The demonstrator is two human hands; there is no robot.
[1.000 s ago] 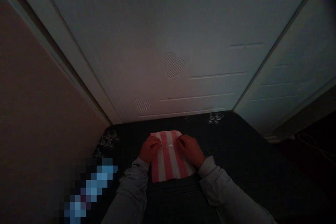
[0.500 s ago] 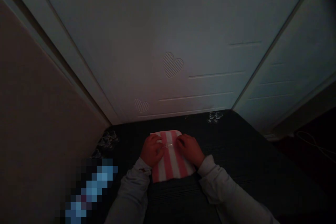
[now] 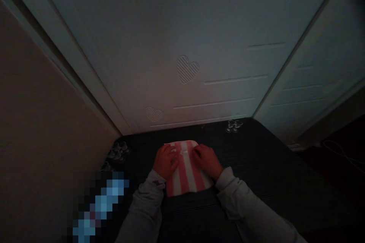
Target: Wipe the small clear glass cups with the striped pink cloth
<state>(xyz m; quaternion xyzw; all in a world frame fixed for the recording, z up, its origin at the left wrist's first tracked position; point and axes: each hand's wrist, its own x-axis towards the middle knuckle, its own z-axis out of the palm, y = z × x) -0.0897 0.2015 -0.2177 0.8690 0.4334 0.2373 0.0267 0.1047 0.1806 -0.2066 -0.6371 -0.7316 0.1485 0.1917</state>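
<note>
A pink-and-white striped cloth (image 3: 188, 178) lies spread on the dark table. On its upper half is a small clear glass piece (image 3: 184, 152), probably a stemmed glass lying on its side; only a glint shows plainly. My left hand (image 3: 165, 162) rests over the cloth's left side, its bent fingers around the left end of the glass. Over the right side, my right hand (image 3: 208, 160) has its fingers curled together at the cloth, close to the glass. Dim light hides what lies beneath those fingertips.
Several small stemmed glasses (image 3: 118, 150) stand at the table's left edge. More small glasses (image 3: 234, 125) are at the back right. A blurred-out bluish patch (image 3: 102, 205) covers the lower left. A white panel with embossed hearts (image 3: 187, 69) rises behind the dark table (image 3: 256, 182).
The glint of glass between my hands has shifted slightly upward over the cloth. Both hands stay almost in place, and the view has moved very little.
</note>
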